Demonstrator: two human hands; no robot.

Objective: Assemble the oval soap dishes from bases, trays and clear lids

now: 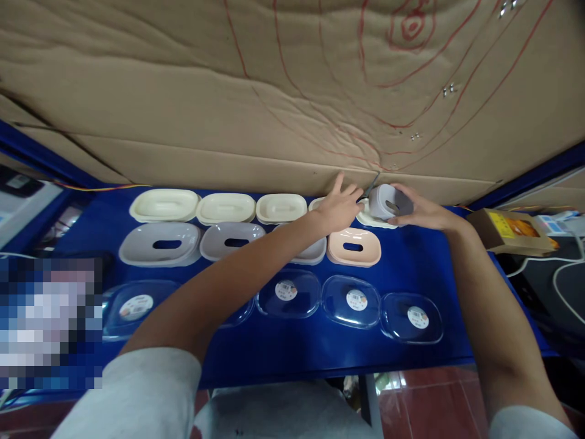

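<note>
My right hand [420,210] grips a small grey oval dish with a slot [382,206], tilted on its side above a cream oval base [364,216] at the right end of the back row. My left hand [339,206] is open, fingers spread, over another cream base [314,203] just to the left; whether it touches that base I cannot tell. In front of the left hand sits a peach slotted dish [355,259]. Grey slotted dishes [137,245] stand to its left, one partly behind my left forearm.
Several cream bases [281,208] line the back of the blue table [292,350]. Along the front lie several clear oval lids [351,314] with round labels. A cardboard wall [183,122] rises behind the table. An open cardboard box [496,235] stands at the right.
</note>
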